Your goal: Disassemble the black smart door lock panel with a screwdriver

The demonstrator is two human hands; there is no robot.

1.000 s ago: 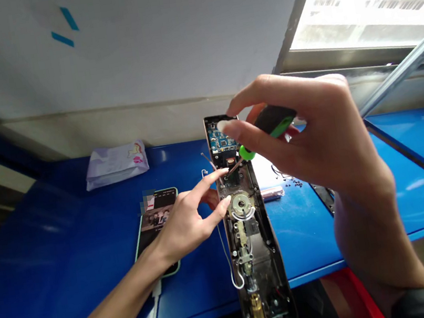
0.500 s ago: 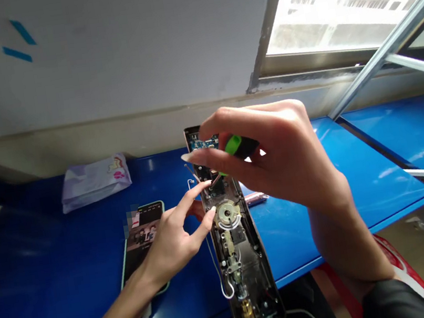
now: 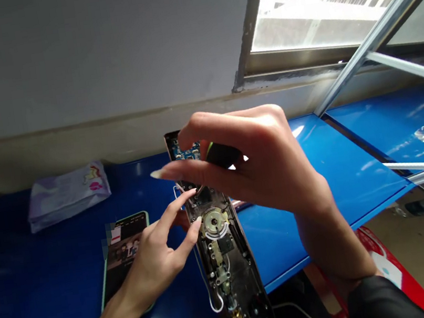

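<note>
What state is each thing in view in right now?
Casing: open, inner parts exposed.
Circuit board: in the casing's far end, partly covered.
Screwdriver: held, mostly hidden.
Right hand: closed around the screwdriver.
Left hand: thumb and index finger spread at the casing's left edge.
Phone: screen lit.
Packet: lying on the blue table.

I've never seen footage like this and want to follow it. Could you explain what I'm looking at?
There's no robot: these are a person's bare hands, viewed from one camera worn on their head, looking forward and down. The right hand holds a dark-handled tool, partly hidden in its grip. The left hand touches the left side of an open casing containing a circuit board and round metal disc. On the blue table are a phone and a light-coloured packet.
</note>
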